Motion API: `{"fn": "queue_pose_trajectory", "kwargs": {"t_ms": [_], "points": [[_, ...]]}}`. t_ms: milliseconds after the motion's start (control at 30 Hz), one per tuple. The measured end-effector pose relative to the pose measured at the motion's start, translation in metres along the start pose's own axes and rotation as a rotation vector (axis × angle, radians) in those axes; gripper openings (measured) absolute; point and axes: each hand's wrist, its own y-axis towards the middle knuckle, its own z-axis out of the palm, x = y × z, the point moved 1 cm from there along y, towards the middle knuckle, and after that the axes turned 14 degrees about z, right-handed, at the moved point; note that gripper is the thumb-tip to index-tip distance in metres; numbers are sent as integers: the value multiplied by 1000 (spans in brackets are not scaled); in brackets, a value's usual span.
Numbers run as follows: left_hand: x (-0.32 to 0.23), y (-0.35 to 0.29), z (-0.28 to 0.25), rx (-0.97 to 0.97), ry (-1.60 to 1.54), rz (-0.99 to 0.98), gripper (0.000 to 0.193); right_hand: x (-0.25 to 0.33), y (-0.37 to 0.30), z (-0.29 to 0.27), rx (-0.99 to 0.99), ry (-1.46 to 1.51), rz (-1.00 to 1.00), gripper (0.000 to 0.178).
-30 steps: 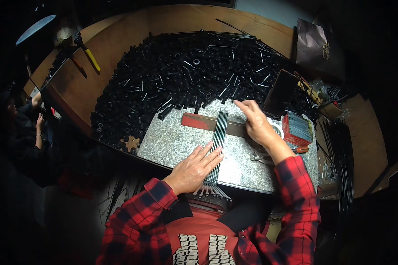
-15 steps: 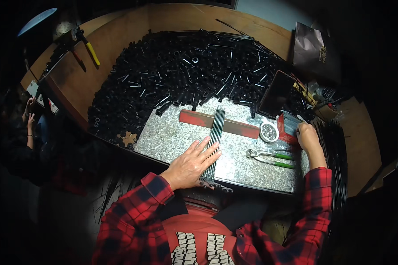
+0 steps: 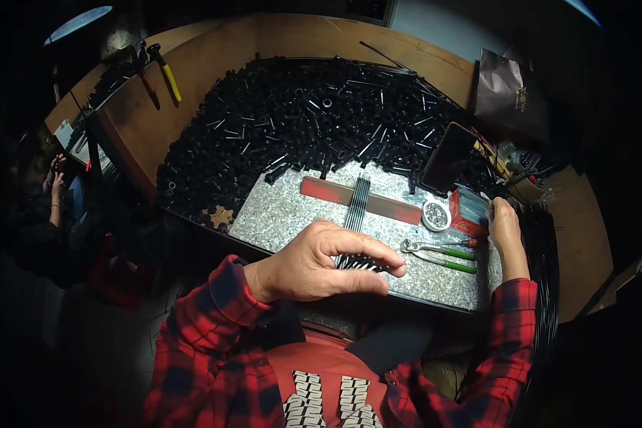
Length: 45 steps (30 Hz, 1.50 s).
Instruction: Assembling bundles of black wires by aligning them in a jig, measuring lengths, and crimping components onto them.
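Observation:
My left hand [image 3: 303, 264] is curled around the near end of a bundle of thin dark rods [image 3: 359, 200], thumb below and fingers above. Striped rod ends show in the gap between thumb and fingers. Farther off, the bundle rests across a red and brown bar [image 3: 317, 190] on a speckled board [image 3: 264, 217]. At the board's right side, my right hand [image 3: 504, 222] has its fingers closed beside a red box [image 3: 467, 214] with clear plastic in it. What those fingers pinch is too small to make out.
A round white dish [image 3: 435, 215] of small metal bits and green-handled pincers [image 3: 439, 255] lie near my right hand. Behind the board rises a heap of black parts [image 3: 299, 118]. A dark phone-like slab [image 3: 448, 157] leans at its right. Another person's hands [image 3: 55, 178] show far left.
My left hand has gone from lying flat on the rods to curling round their near end, which has risen. My right hand stays by the red box. The view has shifted slightly.

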Motion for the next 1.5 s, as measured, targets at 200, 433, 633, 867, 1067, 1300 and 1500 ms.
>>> {"fn": "queue_pose_trajectory", "kwargs": {"t_ms": [200,433,633,867,1067,1300,1500], "points": [[-1,-2,6,-128,397,145,17,-19,8,38,92,-59,-20,8],[-6,-8,5,-119,645,310,18,-9,5,33,21,-224,-73,17],[-4,-8,2,-199,357,57,16,12,-3,2,-31,-60,-66,13],[8,0,-7,-264,358,-71,16,162,-50,-98,276,853,-139,25],[18,14,-8,-297,148,-142,17,205,-76,-138,74,541,-617,38],[14,14,-8,-277,100,-133,16,209,-74,-136,11,393,-633,47],[13,11,-9,-270,130,-149,18,216,-75,-140,-1,342,-675,48]]}}
